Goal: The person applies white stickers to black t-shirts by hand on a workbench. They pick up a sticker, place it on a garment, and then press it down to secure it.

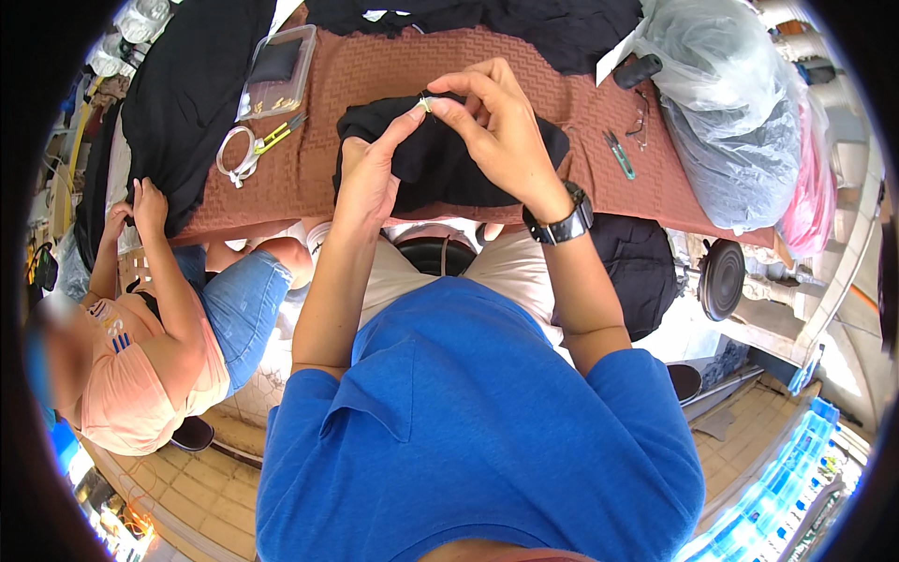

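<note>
Above a bunched black cloth (pixel 449 178) on the table, my left hand (pixel 375 173) and my right hand (pixel 492 122) meet at the fingertips. Both are closed in a pinch around a small pale yellowish piece (pixel 427 104), too small to name. My left thumb presses against it from below left, and my right thumb and forefinger grip its other side. The lower part of my left hand lies against the cloth's left edge. A black watch (pixel 560 217) is on my right wrist.
A brown patterned cloth (pixel 375 66) covers the table. Left lie a clear plastic box (pixel 302 80), yellow thread snips (pixel 278 134) and a white cord coil (pixel 225 167). Right are green thread snips (pixel 619 155), eyeglasses (pixel 641 122) and a stuffed plastic bag (pixel 730 122). Another person (pixel 159 347) handles black fabric (pixel 183 112).
</note>
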Tool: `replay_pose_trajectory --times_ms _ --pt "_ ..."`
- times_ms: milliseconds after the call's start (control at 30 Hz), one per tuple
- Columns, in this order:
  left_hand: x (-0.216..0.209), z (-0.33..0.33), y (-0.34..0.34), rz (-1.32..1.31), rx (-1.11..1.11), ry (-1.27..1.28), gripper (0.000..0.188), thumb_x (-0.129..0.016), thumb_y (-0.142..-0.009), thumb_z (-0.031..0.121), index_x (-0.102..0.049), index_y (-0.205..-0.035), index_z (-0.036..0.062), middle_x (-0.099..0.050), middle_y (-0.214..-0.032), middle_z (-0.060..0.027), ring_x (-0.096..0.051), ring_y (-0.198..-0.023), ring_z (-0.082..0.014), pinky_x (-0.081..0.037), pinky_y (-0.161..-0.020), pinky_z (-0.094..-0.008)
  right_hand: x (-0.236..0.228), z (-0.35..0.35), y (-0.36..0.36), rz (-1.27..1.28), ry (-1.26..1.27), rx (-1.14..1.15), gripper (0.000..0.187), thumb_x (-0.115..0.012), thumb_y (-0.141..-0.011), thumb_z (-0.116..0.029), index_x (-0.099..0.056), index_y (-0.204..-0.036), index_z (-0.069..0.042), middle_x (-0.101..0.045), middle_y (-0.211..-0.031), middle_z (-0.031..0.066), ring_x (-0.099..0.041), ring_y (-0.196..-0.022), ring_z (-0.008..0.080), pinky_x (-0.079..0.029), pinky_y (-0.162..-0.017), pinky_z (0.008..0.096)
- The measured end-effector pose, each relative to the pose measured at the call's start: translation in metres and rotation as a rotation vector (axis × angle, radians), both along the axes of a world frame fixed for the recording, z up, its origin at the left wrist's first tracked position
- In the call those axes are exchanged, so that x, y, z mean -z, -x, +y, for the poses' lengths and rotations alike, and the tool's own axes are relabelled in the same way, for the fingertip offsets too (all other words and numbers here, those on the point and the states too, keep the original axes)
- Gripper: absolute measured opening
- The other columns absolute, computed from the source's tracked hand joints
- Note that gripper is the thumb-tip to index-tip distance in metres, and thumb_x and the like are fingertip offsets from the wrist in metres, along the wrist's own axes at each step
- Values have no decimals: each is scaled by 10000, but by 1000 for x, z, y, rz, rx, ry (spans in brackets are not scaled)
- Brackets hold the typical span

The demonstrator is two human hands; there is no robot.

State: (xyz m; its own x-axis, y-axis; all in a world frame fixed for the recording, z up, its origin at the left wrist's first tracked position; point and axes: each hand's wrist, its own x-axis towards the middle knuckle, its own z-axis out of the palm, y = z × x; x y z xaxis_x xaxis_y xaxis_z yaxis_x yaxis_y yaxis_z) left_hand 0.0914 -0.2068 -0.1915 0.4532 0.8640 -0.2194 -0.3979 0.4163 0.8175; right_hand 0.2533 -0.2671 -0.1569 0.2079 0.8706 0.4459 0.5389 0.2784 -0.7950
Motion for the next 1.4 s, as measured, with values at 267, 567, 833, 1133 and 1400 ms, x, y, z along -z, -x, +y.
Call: replay_pose_trajectory --times_ms 267,567,833,1133,1400 --pt "10 4 -6 126 -96 -173 190 -800 -859 65 -752 -988 -66 -752 -968 -91 -698 -863 -125 -533 -813 -250 -23 23 -10 119 -9 -163 127 -662 -976 -97 -631 -1031 13 -642 -1012 116 -631 -765 171 -517 -703 299" --pt "46 22 -1 389 -206 -287 173 -828 -817 67 -761 -891 -74 -749 -887 -77 -683 -738 -111 -533 -684 -234 -158 -11 -38 349 -660 -523 112 -527 -1074 -99 -527 -1095 11 -683 -927 124 -644 -737 117 -538 -670 231" --pt "21 13 -3 16 -101 20 277 -805 -857 88 -718 -1024 -114 -750 -984 -124 -730 -827 -161 -580 -739 -263 -140 -58 -5 605 -361 -708 93 -603 -1004 9 -573 -1088 36 -654 -984 103 -656 -779 124 -559 -690 247" --pt "-9 9 4 -149 76 187 345 -727 -953 157 -653 -1240 -19 -700 -1136 -91 -699 -1006 -163 -583 -863 -300 16 -19 31 585 65 -5 83 -723 -931 -9 -713 -1008 21 -575 -917 14 -617 -759 72 -539 -668 224" --pt "-15 4 4 -140 50 181 363 -761 -910 123 -677 -1204 -72 -718 -1140 -118 -707 -1024 -167 -583 -915 -281 30 -12 34 542 -38 62 91 -748 -912 -27 -748 -998 5 -542 -865 -3 -559 -718 43 -466 -622 208"
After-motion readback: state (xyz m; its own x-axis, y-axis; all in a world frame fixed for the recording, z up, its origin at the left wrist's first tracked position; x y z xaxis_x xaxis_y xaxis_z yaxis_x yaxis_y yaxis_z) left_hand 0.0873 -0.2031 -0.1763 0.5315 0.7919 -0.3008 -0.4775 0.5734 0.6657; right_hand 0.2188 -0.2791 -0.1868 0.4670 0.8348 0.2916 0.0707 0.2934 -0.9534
